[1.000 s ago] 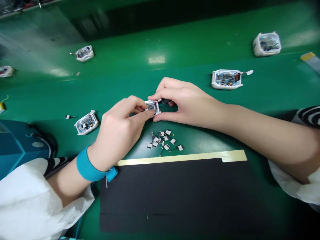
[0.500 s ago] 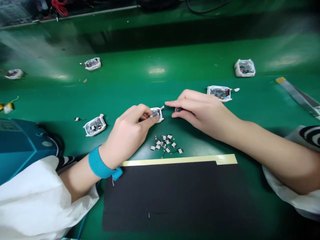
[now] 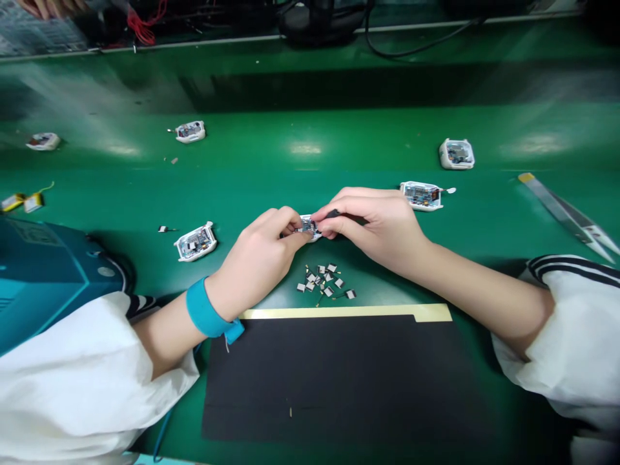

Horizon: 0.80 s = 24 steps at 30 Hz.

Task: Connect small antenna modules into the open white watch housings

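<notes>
Between my hands is a small white watch-shaped case [image 3: 307, 225] with a circuit board in it, partly covered by fingers. My left hand [image 3: 264, 248], with a teal band at the wrist, pinches the case by its left side. From the right, my right hand [image 3: 378, 216] reaches to the case's right end, its thumb and index finger closed. A small black object [image 3: 333, 214] pokes out from these fingers; most of it is hidden and its kind is unclear. Just below, on the green mat, lies a pile of several small black-and-white parts with short leads [image 3: 323, 281].
Similar open cases lie at left [image 3: 196, 242], far left [image 3: 43, 141], back [image 3: 190, 132] and right [image 3: 421, 196]. Tweezers [image 3: 564, 216] rest at the right. A teal box [image 3: 53, 284] stands at the left, and a black sheet [image 3: 339, 374] lies in front.
My right hand has moved left and its fingertips now meet the case, bringing the black object along. My left hand still holds the case. The view has shifted slightly.
</notes>
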Each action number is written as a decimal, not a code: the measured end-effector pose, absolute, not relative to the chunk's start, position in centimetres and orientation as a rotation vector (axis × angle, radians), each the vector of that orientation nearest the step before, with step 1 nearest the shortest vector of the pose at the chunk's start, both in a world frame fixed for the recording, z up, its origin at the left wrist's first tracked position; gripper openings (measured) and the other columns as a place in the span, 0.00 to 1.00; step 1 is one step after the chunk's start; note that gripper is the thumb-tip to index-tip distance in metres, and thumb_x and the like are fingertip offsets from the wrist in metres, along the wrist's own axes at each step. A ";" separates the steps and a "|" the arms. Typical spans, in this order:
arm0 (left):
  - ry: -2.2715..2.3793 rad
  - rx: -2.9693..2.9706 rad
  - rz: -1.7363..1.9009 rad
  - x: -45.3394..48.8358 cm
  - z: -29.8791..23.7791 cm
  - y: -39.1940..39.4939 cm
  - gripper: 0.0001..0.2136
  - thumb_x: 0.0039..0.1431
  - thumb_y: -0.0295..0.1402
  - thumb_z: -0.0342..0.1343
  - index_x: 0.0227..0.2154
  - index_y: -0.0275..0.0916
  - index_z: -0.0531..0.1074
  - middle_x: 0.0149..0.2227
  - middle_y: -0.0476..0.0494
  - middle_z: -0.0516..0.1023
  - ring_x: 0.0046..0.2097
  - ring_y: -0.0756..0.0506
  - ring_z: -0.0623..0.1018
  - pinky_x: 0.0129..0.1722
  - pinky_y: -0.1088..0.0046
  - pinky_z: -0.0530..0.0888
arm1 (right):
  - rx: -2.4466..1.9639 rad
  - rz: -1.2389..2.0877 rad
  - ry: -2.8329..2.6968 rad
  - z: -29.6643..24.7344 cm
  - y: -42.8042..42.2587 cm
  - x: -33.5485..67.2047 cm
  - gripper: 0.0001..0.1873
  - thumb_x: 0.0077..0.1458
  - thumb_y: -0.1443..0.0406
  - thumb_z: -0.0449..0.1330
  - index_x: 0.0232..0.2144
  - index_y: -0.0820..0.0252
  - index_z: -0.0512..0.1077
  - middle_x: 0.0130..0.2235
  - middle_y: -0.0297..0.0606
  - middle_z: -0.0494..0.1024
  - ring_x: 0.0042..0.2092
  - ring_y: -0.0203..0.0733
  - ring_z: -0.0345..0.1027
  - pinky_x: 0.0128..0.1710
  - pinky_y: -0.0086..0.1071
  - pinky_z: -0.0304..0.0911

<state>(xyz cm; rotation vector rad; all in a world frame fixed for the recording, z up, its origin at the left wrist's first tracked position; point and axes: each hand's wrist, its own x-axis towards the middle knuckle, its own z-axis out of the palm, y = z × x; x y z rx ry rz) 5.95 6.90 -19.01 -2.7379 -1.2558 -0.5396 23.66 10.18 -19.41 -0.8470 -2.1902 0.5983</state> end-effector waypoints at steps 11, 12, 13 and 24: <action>-1.168 -2.727 -0.506 5.8 -19.3 7.0 0.12 0.58 0.28 0.42 0.33 0.38 0.72 0.32 0.44 0.68 0.34 0.49 0.69 0.33 0.74 0.69 | -0.676 0.360 -2.189 -20.3 9.9 22.9 0.07 0.53 0.67 0.52 0.26 0.61 0.70 0.27 0.35 0.72 0.29 0.31 0.64 0.28 0.25 0.61; -1.170 -2.724 -0.507 5.8 -19.3 7.0 0.12 0.58 0.28 0.43 0.33 0.39 0.72 0.32 0.44 0.68 0.34 0.49 0.69 0.33 0.74 0.69 | -0.676 0.366 -2.184 -20.3 9.9 22.8 0.08 0.53 0.68 0.52 0.26 0.61 0.69 0.26 0.35 0.72 0.28 0.31 0.64 0.28 0.25 0.61; -1.176 -2.719 -0.511 5.8 -19.3 7.0 0.12 0.57 0.28 0.43 0.33 0.39 0.72 0.32 0.44 0.68 0.34 0.49 0.68 0.33 0.75 0.69 | -0.675 0.377 -2.177 -20.3 9.9 22.7 0.08 0.53 0.68 0.52 0.26 0.62 0.69 0.26 0.35 0.71 0.28 0.31 0.64 0.28 0.25 0.61; -1.173 -2.706 -0.553 5.7 -19.5 7.1 0.10 0.56 0.26 0.45 0.34 0.39 0.72 0.32 0.46 0.69 0.34 0.50 0.68 0.34 0.77 0.67 | -0.675 0.407 -2.170 -20.4 10.2 22.5 0.07 0.51 0.71 0.54 0.24 0.66 0.70 0.23 0.36 0.70 0.26 0.30 0.62 0.25 0.24 0.59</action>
